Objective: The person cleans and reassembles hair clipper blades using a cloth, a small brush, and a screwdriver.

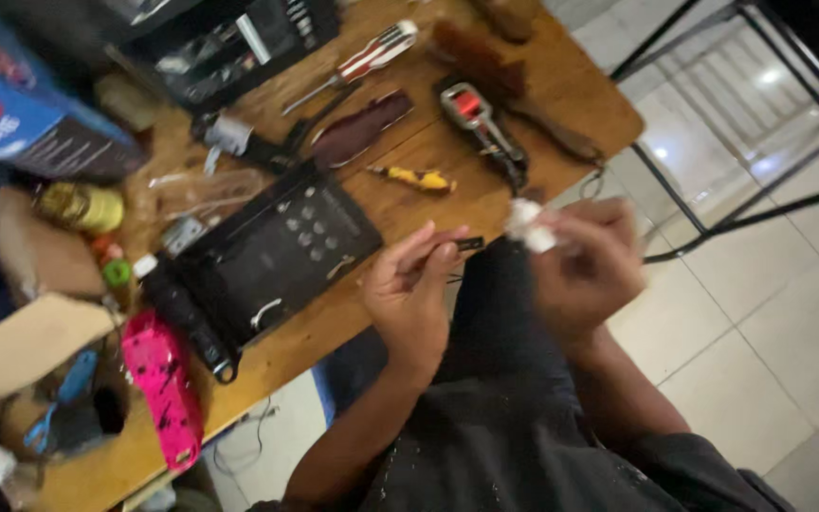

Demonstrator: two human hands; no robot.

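My left hand [411, 284] pinches a small thin black part [467, 244] between thumb and fingers, just off the front edge of the wooden table [575, 95]. Close to its right, my right hand [588, 254] grips a small white wad [529, 228], perhaps tissue or cloth, right beside the black part. Both hands hover over my dark-clothed lap. The view is blurred, so fine detail of the part is unclear.
On the table lie a black tool case [277, 251], a pink hair clipper [165, 384], a red-and-white screwdriver [362, 59], a yellow-handled tool [419, 178], a black-and-red clipper [481, 123], a brush [471, 52] and a yellow can [82, 206]. Black metal frames [713, 223] stand on the tiled floor to the right.
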